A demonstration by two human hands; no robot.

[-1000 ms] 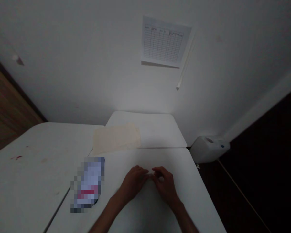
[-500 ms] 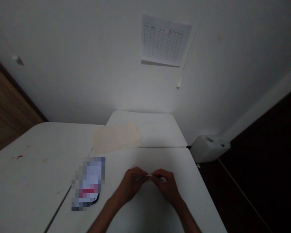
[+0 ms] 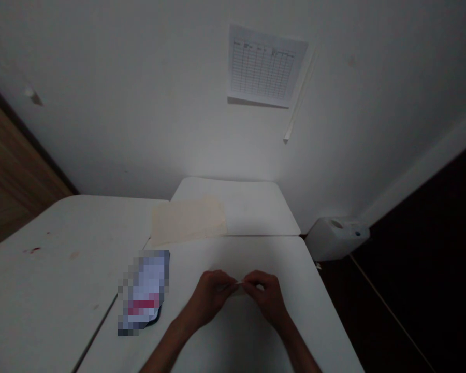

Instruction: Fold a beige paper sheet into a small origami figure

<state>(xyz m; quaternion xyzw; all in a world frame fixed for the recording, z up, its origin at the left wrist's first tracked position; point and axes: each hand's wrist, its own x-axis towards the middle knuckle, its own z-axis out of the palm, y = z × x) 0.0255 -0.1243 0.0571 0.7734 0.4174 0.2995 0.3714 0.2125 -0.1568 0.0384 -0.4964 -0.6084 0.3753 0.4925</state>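
Head view: left hand (image 3: 210, 297) and right hand (image 3: 266, 298) pinch a small white strip (image 3: 239, 283) between them, over a white table (image 3: 233, 259), right of a pixelated packet (image 3: 143, 292).

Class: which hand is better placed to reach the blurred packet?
Probably the left hand: it is nearer the packet, and the right hand is beyond the white strip both pinch.

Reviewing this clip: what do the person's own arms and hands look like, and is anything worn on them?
The left hand and the right hand are bare, with no gloves, rings or markings showing. The left forearm and the right forearm are bare too, with no sleeve, watch or band in view, though the dim light could hide fine detail.
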